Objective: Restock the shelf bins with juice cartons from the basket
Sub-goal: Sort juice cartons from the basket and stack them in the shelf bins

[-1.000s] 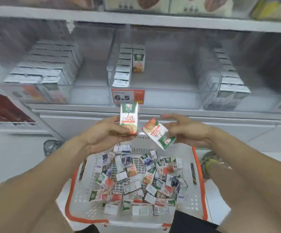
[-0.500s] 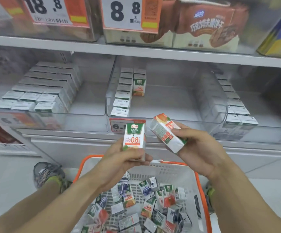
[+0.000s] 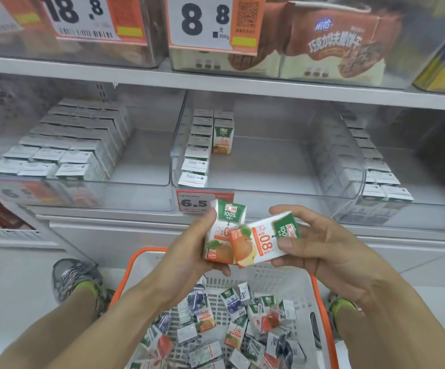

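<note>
Here both hands (image 3: 189,251) grip boxy, glossy juice cartons (image 3: 264,239).

Above where I grip, the upper shelf carries a brown biscuit box (image 3: 333,46) behind an 8.8 price tag (image 3: 210,22) and an 18.8 price tag (image 3: 88,18). Below, grey shoes (image 3: 72,278) flank me on the floor (image 3: 11,288).

Left hand (image 3: 189,251) grips upright juice carton (image 3: 222,233); right hand (image 3: 319,246) pinches second carton (image 3: 264,239) tilted sideways, overlapping first. Below, white basket (image 3: 277,275) with orange rim, loose cartons inside. Middle clear bin (image 3: 269,158) holds carton row at left; "6.5" price tag (image 3: 193,202) on front
</note>
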{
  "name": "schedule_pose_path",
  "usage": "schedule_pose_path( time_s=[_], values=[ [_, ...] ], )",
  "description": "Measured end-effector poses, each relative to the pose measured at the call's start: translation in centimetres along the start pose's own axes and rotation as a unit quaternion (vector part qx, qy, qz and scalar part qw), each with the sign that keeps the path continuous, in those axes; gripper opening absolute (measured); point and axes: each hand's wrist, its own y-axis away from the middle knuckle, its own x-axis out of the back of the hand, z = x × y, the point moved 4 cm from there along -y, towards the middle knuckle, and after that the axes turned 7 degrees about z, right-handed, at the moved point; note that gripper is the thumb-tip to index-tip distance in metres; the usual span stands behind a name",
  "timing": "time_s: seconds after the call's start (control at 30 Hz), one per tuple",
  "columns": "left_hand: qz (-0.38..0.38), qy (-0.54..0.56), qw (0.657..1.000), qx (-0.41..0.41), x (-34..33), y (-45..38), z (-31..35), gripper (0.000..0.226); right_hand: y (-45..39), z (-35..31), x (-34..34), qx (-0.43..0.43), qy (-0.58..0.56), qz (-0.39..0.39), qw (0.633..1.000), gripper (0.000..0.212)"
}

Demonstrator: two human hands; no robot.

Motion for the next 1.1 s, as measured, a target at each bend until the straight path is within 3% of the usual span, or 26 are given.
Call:
schedule_pose_path(
  time_s=[0.17, 0.3, 0.4, 0.47, 0.53, 0.63, 0.73, 0.8, 0.97, 1.1],
  values=[
    [-0.016, -0.03, 0.999, 0.018, -0.6, 0.2, -0.8, 0.062, 0.0, 0.2, -0.3, -0.001, 0.092, 0.012, 0.996, 0.061],
    [-0.028, -0.085, 0.995, 0.039, -1.1, 0.4, -2.1, 0.066, -0.5, 0.8, 0.3, 0.024, 0.149, 0.057, 0.987, 0.085],
    [-0.014, -0.122, 0.991, 0.056, -1.1, 0.6, -3.2, 0.072, -0.7, 1.1, 0.5, 0.068, 0.184, 0.098, 0.976, 0.058],
    [-0.027, -0.128, 0.989, 0.064, -1.5, 0.9, -3.9, 0.073, -0.6, 1.4, 0.3, 0.07, 0.171, 0.114, 0.976, 0.03],
    [-0.026, -0.119, 0.99, 0.073, -1.8, 1.0, -4.4, 0.074, -0.5, 1.8, 0.1, 0.061, 0.168, 0.124, 0.976, 0.016],
    [-0.004, -0.106, 0.991, 0.081, -2.0, 0.8, -5.0, 0.073, -0.4, 1.9, 0.1, 0.067, 0.222, 0.134, 0.964, 0.013],
    [0.007, -0.091, 0.992, 0.088, -2.3, 0.8, -5.3, 0.073, -0.3, 1.6, 0.3, 0.068, 0.31, 0.133, 0.939, 0.023],
    [0.0, -0.099, 0.992, 0.084, -2.3, 0.8, -5.1, 0.071, -0.3, 1.6, 0.5, 0.04, 0.294, 0.109, 0.949, 0.027],
    [-0.097, -0.186, 0.976, 0.055, -1.7, 1.4, -2.8, 0.059, 0.7, 0.7, 0.5, -0.047, 0.202, -0.037, 0.978, 0.07],
    [-0.19, -0.254, 0.947, 0.055, -1.0, 2.1, -1.1, 0.051, 1.3, 1.2, -0.6, -0.072, 0.221, -0.184, 0.955, 0.062]
  ],
)
